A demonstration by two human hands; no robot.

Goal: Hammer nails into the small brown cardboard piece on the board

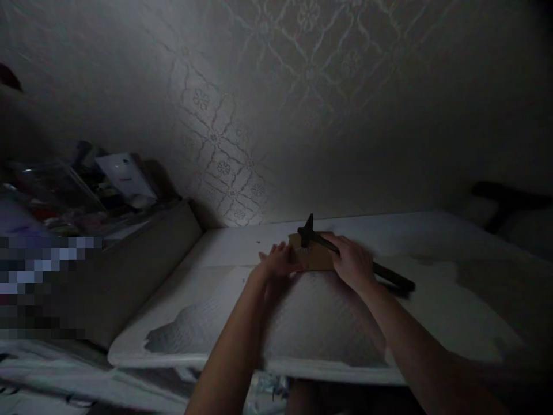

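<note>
My right hand [354, 262] is closed around the handle of a dark hammer [394, 276]. The hammer's head is over the upper left part of a flat brown board [319, 262], and its handle runs down to the right past my hand. My left hand [276, 262] grips the left end of the board, with the thumb along its near edge. Small pale marks show on the board just below the hammer head; it is too dark to tell what they are. The board rests on a white table [224, 245] with a worn, peeling surface.
A cluttered shelf [168, 216] on the left holds a white box [125, 176] and a clear plastic case [58, 184]. Patterned wallpaper [302, 115] rises behind the table. A dark object [510, 196] stands out at the far right. The table's rounded front edge is near me.
</note>
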